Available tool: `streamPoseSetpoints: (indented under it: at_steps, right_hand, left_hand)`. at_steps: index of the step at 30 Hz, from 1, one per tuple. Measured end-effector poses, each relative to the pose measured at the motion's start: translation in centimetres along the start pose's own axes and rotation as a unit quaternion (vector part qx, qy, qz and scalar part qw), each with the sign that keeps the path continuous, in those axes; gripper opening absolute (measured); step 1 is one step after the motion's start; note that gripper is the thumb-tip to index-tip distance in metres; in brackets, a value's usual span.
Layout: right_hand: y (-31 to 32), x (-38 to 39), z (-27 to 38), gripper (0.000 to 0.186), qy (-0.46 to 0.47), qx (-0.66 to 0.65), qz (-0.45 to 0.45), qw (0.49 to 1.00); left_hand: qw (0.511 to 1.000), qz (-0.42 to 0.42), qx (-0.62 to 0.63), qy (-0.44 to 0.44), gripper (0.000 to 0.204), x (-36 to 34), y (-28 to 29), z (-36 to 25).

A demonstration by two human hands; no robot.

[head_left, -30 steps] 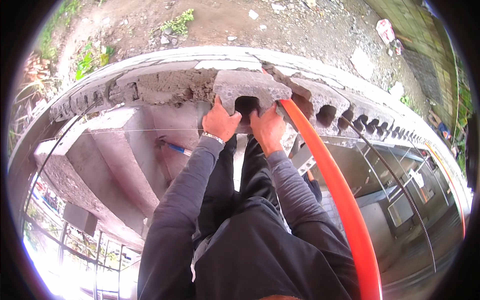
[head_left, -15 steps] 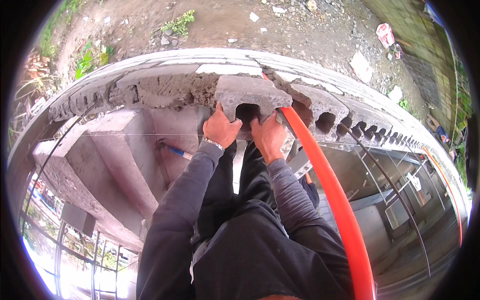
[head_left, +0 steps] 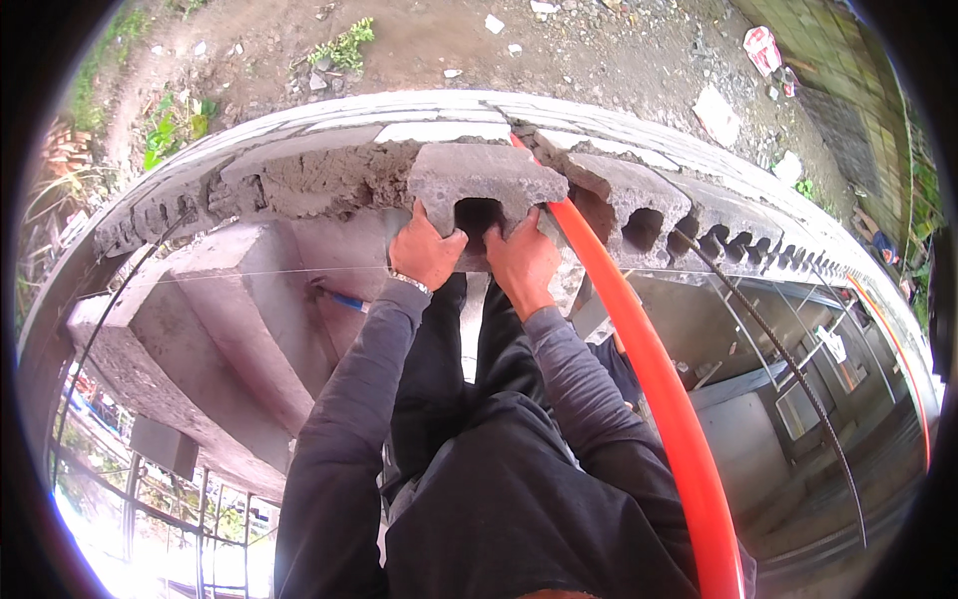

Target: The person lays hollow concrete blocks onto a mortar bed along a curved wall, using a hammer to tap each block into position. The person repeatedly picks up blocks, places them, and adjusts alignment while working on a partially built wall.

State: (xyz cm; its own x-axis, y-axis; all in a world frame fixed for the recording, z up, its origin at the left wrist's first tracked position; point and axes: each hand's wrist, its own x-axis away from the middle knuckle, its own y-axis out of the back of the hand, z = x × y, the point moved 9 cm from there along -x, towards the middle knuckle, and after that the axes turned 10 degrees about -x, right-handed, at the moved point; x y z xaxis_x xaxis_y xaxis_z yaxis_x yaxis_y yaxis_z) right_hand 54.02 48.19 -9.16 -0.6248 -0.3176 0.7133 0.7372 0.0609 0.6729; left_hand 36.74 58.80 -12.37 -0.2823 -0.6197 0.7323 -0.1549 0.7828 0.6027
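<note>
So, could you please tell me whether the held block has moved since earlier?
No, the concrete block shows no clear shift against the bright wall patch beyond.

Hollow concrete block [head_left: 487, 170] looks matt, gritty, pitted along its edge. Mortar [head_left: 319, 176]: coarse, lumpy, matt. Orange tube [head_left: 639, 344]: smooth, glossy, plastic-looking. Rebar [head_left: 788, 359]: ribbed, dull metal. Concrete stairs [head_left: 235, 299]: matt, smoother faces, rougher side. Sleeves [head_left: 369, 349]: matt, wrinkled cloth. Wristband [head_left: 411, 282] looks shiny, metallic.

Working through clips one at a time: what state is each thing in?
Block: held, its hollow showing
Left grip: closed on block
Right grip: closed on block
Mortar: rough, unsmoothed
Orange tube: uncoiled, passing right of block
String: taut
Rebar: unheld
Blue-handled tool: unheld, partly hidden
</note>
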Motion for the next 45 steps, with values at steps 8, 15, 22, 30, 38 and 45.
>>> streamPoseSetpoints:
  at_steps: [8,15,22,30,38,45]
  right_hand:
    - [0.5,0.0,0.2,0.074,0.024,0.012,-0.003,1.000]
    - [1.4,1.3,0.4,0.081,0.083,0.008,0.030,0.996]
    - [4.8,6.6,0.9,0.055,0.303,-0.027,-0.058,0.951]
    - [3.0,11.1,-19.0,0.019,0.307,0.034,0.134,0.941]
    - [2.9,-0.2,-51.2,0.032,0.128,0.256,0.224,0.932]
    - [-0.5,-0.3,-40.8,0.041,0.210,0.120,0.352,0.904]
  left_hand:
    - [0.999,0.013,-0.028,0.015,0.093,0.1,0.3,-0.5]
    - [1.000,0.000,-0.014,0.008,0.091,0.9,1.1,-0.9]
    - [0.984,-0.160,0.060,-0.053,0.096,3.1,3.2,-0.5]
    - [0.870,-0.482,0.103,0.028,0.059,21.9,2.0,10.2]
    - [0.956,-0.009,-0.082,0.282,0.069,39.5,-43.5,36.2]
    - [0.956,0.036,0.063,0.283,0.046,54.6,-55.6,27.0]
